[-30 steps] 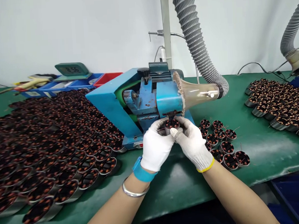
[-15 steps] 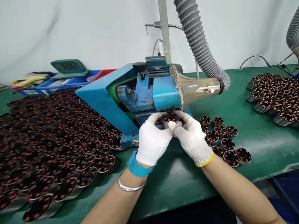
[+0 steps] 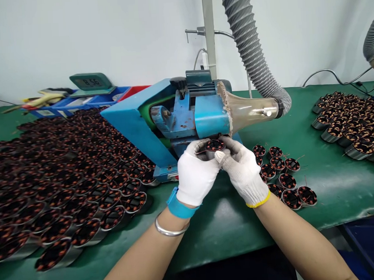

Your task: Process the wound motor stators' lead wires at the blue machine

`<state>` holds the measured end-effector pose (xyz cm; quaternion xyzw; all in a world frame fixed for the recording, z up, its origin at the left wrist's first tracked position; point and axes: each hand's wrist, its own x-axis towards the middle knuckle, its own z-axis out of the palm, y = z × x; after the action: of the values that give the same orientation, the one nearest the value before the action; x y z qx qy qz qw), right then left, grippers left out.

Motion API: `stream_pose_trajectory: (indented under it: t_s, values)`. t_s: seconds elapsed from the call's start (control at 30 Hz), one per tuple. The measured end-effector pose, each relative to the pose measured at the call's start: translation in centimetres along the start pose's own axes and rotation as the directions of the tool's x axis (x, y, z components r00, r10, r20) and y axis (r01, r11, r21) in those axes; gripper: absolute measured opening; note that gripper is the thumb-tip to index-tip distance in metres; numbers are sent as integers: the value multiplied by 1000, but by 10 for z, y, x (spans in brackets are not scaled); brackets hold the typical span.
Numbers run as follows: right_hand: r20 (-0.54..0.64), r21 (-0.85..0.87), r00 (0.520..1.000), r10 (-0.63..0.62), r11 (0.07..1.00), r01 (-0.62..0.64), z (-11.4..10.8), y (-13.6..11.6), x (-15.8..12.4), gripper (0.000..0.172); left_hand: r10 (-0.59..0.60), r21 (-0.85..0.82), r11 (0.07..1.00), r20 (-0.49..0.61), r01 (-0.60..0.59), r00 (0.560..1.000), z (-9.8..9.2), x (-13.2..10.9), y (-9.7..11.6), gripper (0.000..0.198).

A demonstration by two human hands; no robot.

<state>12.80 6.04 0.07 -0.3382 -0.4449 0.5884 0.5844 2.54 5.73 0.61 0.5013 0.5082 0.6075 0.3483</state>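
Note:
Both my hands, in white gloves, grip one motor stator (image 3: 215,145), a short metal ring with dark insides and copper windings. My left hand (image 3: 197,169) closes round its left side, a blue band and a silver bangle on that wrist. On the right side, my right hand (image 3: 241,164) holds it with the thumb across the front. The stator sits right under the front of a blue belt-driven machine (image 3: 209,115); whether it touches the machine is hidden. A cloudy funnel-shaped hood (image 3: 250,107) is fixed to the machine's right end.
Many stators (image 3: 82,197) cover the left of the green table (image 3: 224,239). A small group of stators (image 3: 287,180) stands right of my hands, a further cluster (image 3: 357,125) at far right. A grey hose (image 3: 243,31) rises from the hood. Blue bins (image 3: 77,105) and a clock (image 3: 91,82) are behind.
The view has shifted slightly, so everything appears a little further right. Both hands keep hold of the stator under the machine, its top now showing slightly more plainly.

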Motion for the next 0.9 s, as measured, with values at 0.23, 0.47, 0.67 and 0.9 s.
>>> stream_pose_trajectory:
  t_s: [0.23,0.47,0.67,0.9]
  values:
    - [-7,-24,1000,-17,1000,17,2,-1,1,53,9,-7,1000,-39,-9,999,4,1,-3,39]
    - [-40,-134,998,-38,991,32,-4,7,-14,52,28,83,996,-50,-23,998,0,-15,-8,39]
    - [67,-402,964,-255,878,261,-15,5,-27,23,280,121,952,36,-282,959,-15,-34,-25,42]
    - [-111,-406,986,-127,911,71,-23,-7,-16,32,161,65,983,114,-169,980,-14,-35,-28,49]
